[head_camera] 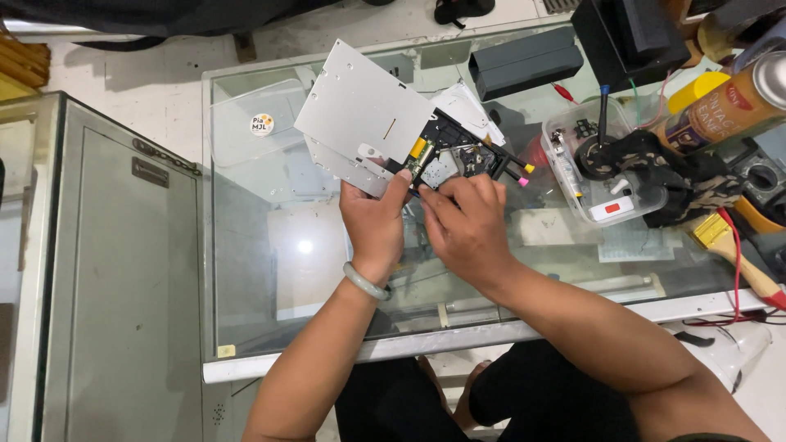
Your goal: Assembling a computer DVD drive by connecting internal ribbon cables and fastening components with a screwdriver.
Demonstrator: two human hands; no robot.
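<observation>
- Glass is forming the tabletop [270, 270], and a white tiled floor is showing beyond its far edge.
- Above the middle of the tabletop, a thin disc drive [385, 123] is being held up, its grey metal cover tilting away to the left and its black inner tray with a yellow part showing at the right end.
- At the drive's lower edge, the left hand [375, 225] is closing its grip on the grey casing, thumb pressing on top; a pale bangle [365, 282] is sitting on that wrist.
- Just right of it, the right hand [467, 225] is curling its fingers against the drive's black underside near the yellow part; I cannot tell whether this grip is pinching anything.
- Just beyond the drive, two thin tools with a yellow tip and a pink tip [520, 173] are lying on the glass.
- Right of the drive, a clear plastic box [606, 200] of small parts is standing, with a camouflage cloth [667, 168] draped across it.
- Further right of the drive, an orange spray can [725, 110] is lying, and a paintbrush [725, 245] is resting near the tabletop's front edge.
- Behind the drive, a dark grey box [524, 61] is sitting at the far edge.
</observation>
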